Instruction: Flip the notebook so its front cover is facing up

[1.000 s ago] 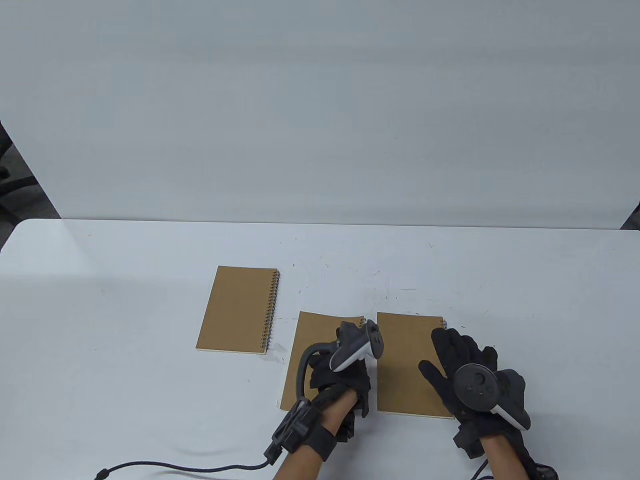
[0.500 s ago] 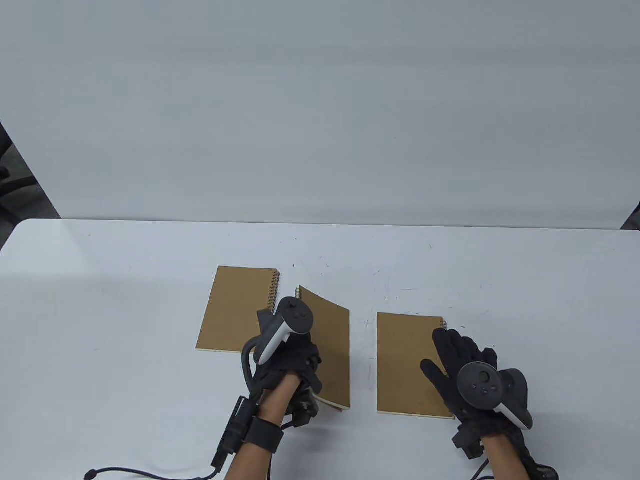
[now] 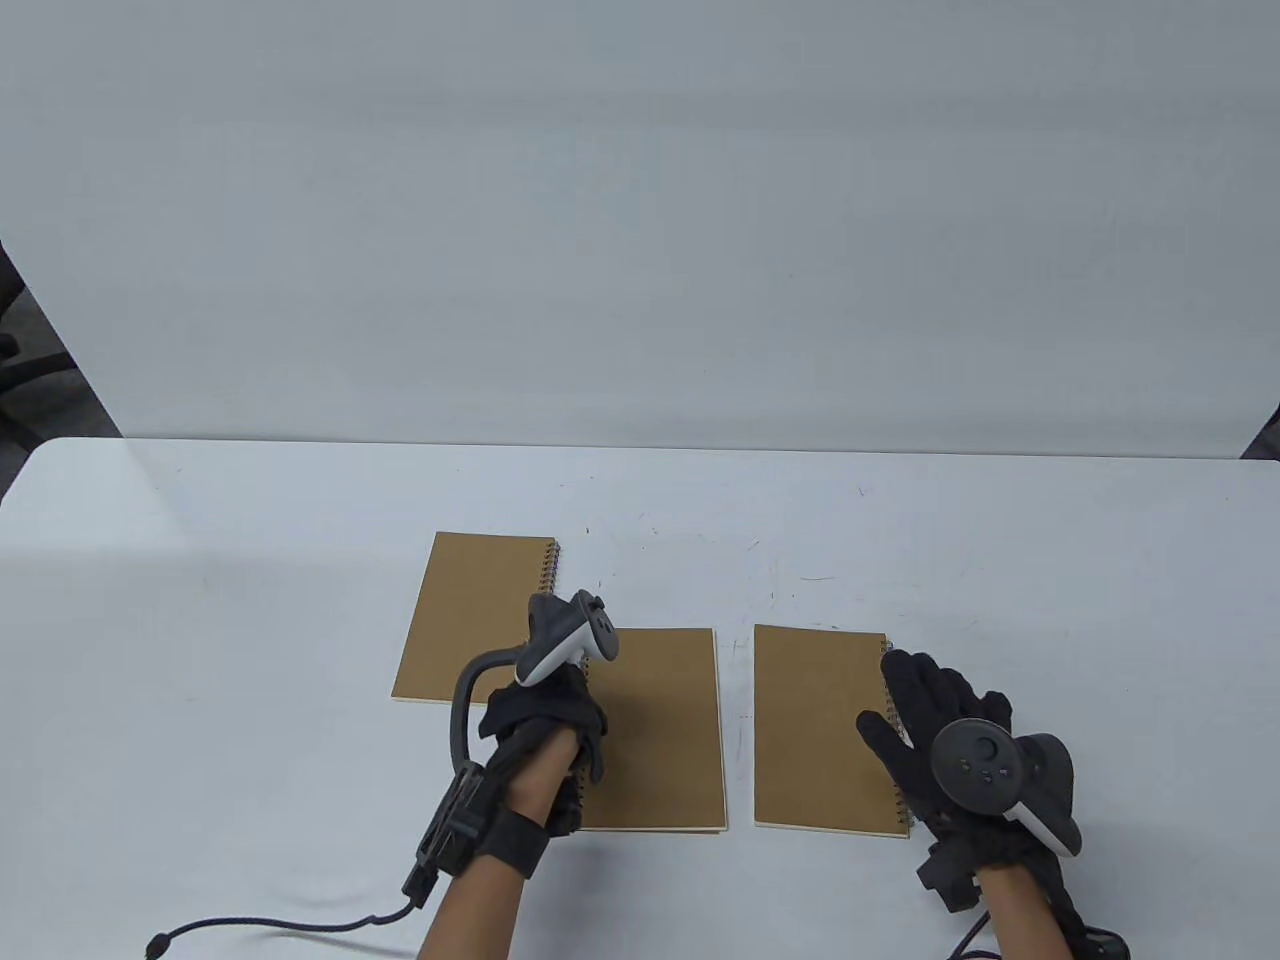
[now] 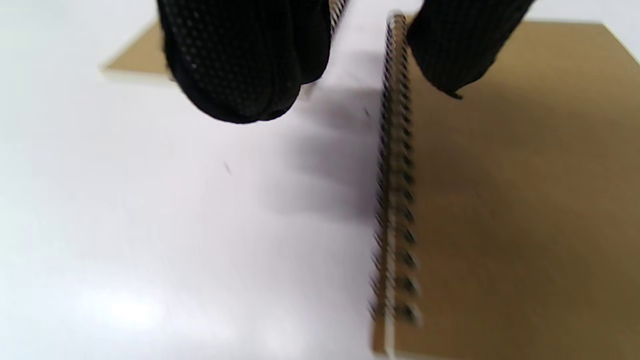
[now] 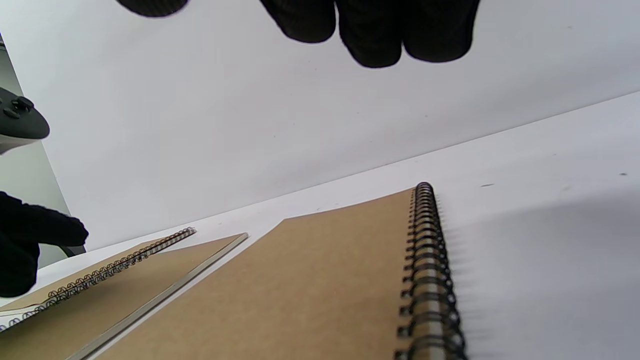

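Observation:
Three brown spiral notebooks lie on the white table [image 3: 200,620]. The middle notebook [image 3: 665,730] lies flat with its spiral [image 4: 397,175] on its left edge. My left hand [image 3: 560,725] hovers over that spiral edge with fingers [image 4: 240,60] and thumb spread to either side, holding nothing. The right notebook [image 3: 815,725] lies flat with its spiral [image 5: 427,260] on the right. My right hand [image 3: 930,720] is open above that spiral edge, fingers [image 5: 370,30] clear of the cover.
A third notebook [image 3: 470,615] lies further back on the left, its spiral on the right, close to the left hand's tracker [image 3: 565,635]. A black cable [image 3: 280,925] trails from the left wrist along the table's front edge. A white wall stands behind the table.
The left hand lifted the middle notebook by its right edge, turned it over to the left and laid it flat, then let go. The right hand shifted slightly to the right.

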The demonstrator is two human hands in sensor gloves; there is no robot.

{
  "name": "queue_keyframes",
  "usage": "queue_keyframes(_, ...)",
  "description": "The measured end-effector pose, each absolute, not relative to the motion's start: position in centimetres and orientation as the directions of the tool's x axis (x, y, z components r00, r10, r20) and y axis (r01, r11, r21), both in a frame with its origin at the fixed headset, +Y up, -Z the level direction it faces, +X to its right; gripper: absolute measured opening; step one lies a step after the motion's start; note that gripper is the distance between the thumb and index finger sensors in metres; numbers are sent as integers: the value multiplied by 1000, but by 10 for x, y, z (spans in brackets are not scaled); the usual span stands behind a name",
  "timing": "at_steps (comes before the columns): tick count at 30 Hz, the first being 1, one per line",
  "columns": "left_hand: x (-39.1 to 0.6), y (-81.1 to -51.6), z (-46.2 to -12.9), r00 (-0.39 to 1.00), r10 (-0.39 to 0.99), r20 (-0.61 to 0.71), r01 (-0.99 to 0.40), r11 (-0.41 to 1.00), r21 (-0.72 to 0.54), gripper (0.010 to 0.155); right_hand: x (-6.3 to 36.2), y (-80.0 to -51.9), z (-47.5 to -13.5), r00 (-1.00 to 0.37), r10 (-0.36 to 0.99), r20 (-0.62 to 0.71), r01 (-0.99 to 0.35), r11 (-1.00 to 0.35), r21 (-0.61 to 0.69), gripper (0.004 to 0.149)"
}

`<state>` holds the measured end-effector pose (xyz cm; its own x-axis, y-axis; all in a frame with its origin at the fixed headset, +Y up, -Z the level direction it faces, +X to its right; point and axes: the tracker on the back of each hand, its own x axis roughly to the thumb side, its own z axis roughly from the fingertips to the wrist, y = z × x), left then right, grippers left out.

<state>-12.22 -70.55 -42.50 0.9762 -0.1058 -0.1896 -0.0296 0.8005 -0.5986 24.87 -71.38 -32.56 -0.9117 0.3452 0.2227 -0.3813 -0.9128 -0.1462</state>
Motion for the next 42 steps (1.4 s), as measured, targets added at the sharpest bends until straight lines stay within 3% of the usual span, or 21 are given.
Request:
queue_keyframes(3,-138,-701,-444,973,-39,-227,-78,871,-484,87,250,-716,-326,-917,336,214,-369,-919,-140,73)
queue_keyframes(6,-147,-713,-464,975,-25,-221,-80,888,-453,92,250,-718,-327,-920,329,212,-360,-924,-130,73)
queue_keyframes(10,-152,-747,-488,967,-82,-242,-67,830,-553,102,251,-718,-327,-920,330,209,-362,-923,-135,73)
queue_keyframes(12,-155,-759,-496,970,-94,-223,-64,789,-611,100,251,-718,-328,-916,341,210,-372,-919,-132,73)
queue_keyframes(14,-158,-764,-502,966,50,-255,-198,778,-596,97,251,-719,-328,-917,339,210,-370,-920,-128,73)
queue_keyframes(15,-158,-765,-505,963,34,-269,-194,778,-597,94,250,-719,-328,-918,336,210,-366,-922,-125,73)
queue_keyframes(17,-155,-761,-511,987,-60,-148,-51,764,-644,97,250,-719,-328,-921,329,210,-359,-925,-123,73)
queue_keyframes(20,-149,-762,-516,981,-160,-108,60,786,-615,100,250,-720,-328,-922,328,208,-357,-926,-123,73)
queue_keyframes(24,-147,-751,-515,951,-303,-64,230,828,-511,91,250,-719,-327,-921,331,207,-360,-925,-120,73)
queue_keyframes(26,-152,-731,-508,974,-202,-99,124,849,-513,89,250,-719,-328,-918,335,209,-364,-924,-119,74)
queue_keyframes(31,-165,-673,-482,987,-120,-103,73,925,-373,86,250,-719,-328,-917,339,210,-369,-921,-123,74)
queue_keyframes(35,-171,-633,-448,981,170,-97,-192,932,-307,85,250,-719,-328,-912,351,210,-381,-916,-123,74)
queue_keyframes(39,-164,-621,-422,889,456,-49,-451,849,-275,85,249,-720,-328,-914,346,210,-375,-920,-117,74)
queue_keyframes(42,-150,-630,-410,741,667,-77,-653,690,-312,86,249,-720,-327,-914,349,208,-377,-919,-112,74)
